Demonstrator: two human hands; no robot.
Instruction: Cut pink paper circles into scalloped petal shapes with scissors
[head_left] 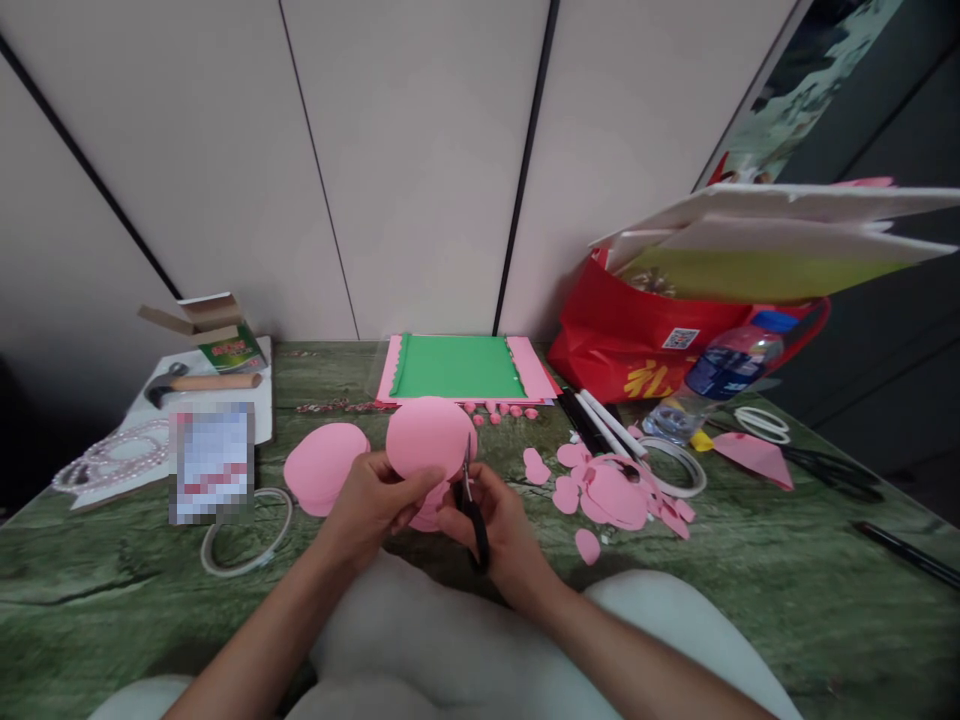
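Observation:
My left hand [386,495] pinches a round pink paper circle [427,435] by its lower edge and holds it up over the table. Black-handled scissors [474,520] sit in my right hand [499,520], fingers wrapped round the handles. Their blades point up and meet the circle's right edge. More pink paper lies partly hidden beneath my hands. Just left of my left hand rests a stack of pink paper rounds [322,465]. To the right of my right hand spreads a heap of pink paper scraps and offcuts [615,495].
Green and pink sheets [457,367] lie at the back, small pink rolls [499,412] before them. Rightward are a red bag [600,330], a water bottle [720,375], a tape roll [697,475] and other scissors [832,470]. Leftward are a hammer [210,382], bead strings [112,460] and another tape roll [214,560].

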